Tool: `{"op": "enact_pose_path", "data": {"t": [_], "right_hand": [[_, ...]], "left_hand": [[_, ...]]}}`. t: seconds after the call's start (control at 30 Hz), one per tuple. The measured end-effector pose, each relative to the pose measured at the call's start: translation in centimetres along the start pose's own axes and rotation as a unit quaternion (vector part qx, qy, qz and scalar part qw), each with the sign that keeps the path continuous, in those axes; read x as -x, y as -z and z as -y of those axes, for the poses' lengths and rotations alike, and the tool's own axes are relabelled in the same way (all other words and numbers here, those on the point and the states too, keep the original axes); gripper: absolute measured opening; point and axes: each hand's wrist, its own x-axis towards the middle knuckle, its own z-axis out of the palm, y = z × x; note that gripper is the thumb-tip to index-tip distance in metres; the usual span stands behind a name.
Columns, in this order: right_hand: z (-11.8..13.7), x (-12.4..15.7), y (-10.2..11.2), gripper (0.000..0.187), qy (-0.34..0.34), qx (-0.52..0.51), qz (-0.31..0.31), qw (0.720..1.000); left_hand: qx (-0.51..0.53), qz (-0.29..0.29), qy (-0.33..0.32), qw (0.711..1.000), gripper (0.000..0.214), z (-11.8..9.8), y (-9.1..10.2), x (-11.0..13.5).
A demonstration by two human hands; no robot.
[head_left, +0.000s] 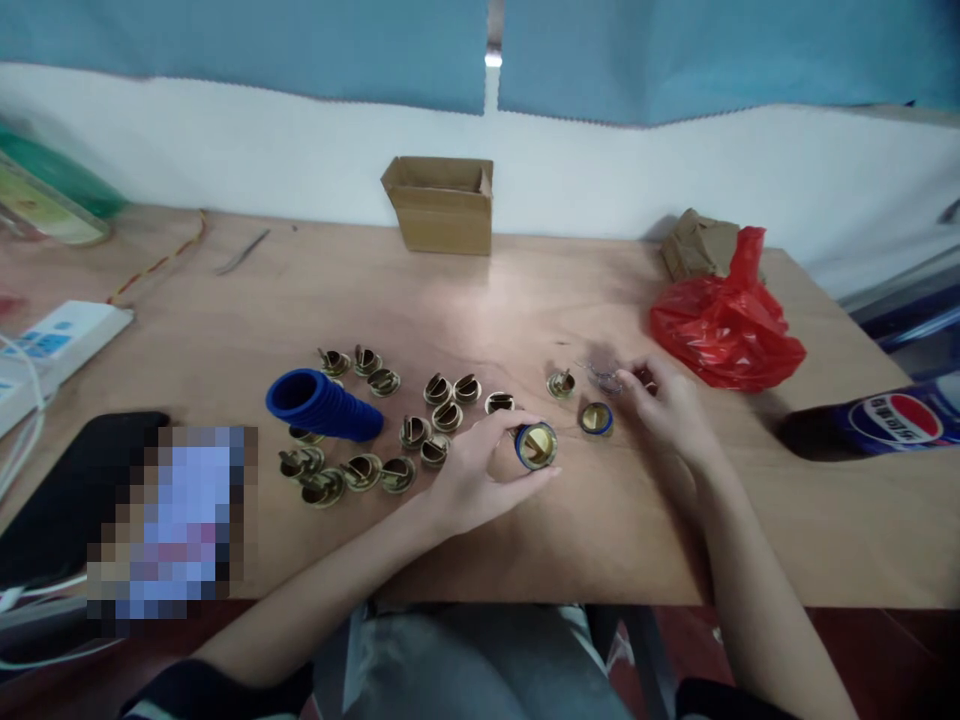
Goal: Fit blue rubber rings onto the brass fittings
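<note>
My left hand (480, 470) grips a round brass fitting (538, 447) with a blue ring around its rim, between thumb and fingers, just over the table. My right hand (664, 400) has its fingers pinched together at some thin, clear, ring-like pieces (602, 378); whether one is between the fingertips I cannot make out. Between the hands a second brass fitting with a blue ring (596, 419) rests on the table, and behind it lies a brass fitting (561, 383) without a ring. Several more brass fittings (448, 416) spread out left of my left hand, around a leaning stack of blue rings (324, 403).
An open cardboard box (448, 222) stands at the back. Toward the right are a red plastic bag (724, 330), a brown paper package (697, 245) and a cola bottle (877, 418) on its side. A black phone (82, 490), a blurred-out item and a power strip (67, 345) lie left.
</note>
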Motion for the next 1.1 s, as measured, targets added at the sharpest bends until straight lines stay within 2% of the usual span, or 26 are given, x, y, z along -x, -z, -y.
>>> {"op": "enact_pose_path", "data": {"t": [0.13, 0.27, 0.4, 0.53, 0.63, 0.77, 0.97, 1.1], "right_hand": [[0.9, 0.1, -0.1, 0.037, -0.036, -0.145, -0.006, 0.989], [2.5, 0.6, 0.0, 0.043, -0.071, -0.320, 0.051, 0.943], [4.1, 1.4, -0.4, 0.039, -0.092, -0.420, 0.110, 0.896], [5.1, 2.0, -1.3, 0.036, -0.113, -0.472, 0.170, 0.858], [5.6, 2.3, -1.7, 0.037, -0.109, -0.479, 0.201, 0.848], [6.1, 2.6, -1.7, 0.034, -0.102, -0.503, 0.219, 0.830], [6.7, 3.1, -1.8, 0.027, -0.087, -0.584, 0.250, 0.767], [6.9, 3.4, -2.1, 0.026, -0.098, -0.601, 0.274, 0.744]], "left_hand": [[0.002, -0.006, -0.001, 1.000, 0.043, -0.1, 0.0, 0.0], [0.006, -0.011, -0.007, 1.000, 0.045, 0.2, 0.0, 0.1], [0.015, -0.008, -0.009, 1.000, 0.049, 0.5, 0.0, 0.1], [0.021, 0.003, -0.004, 1.000, 0.052, 0.6, 0.1, 0.1], [0.016, 0.006, 0.000, 1.000, 0.051, 0.7, 0.1, 0.0], [0.016, 0.002, -0.001, 1.000, 0.052, 0.8, 0.0, 0.1], [0.007, 0.006, -0.004, 1.000, 0.051, 0.9, 0.0, 0.1], [0.009, 0.008, -0.003, 1.000, 0.049, 0.8, 0.0, 0.2]]}}
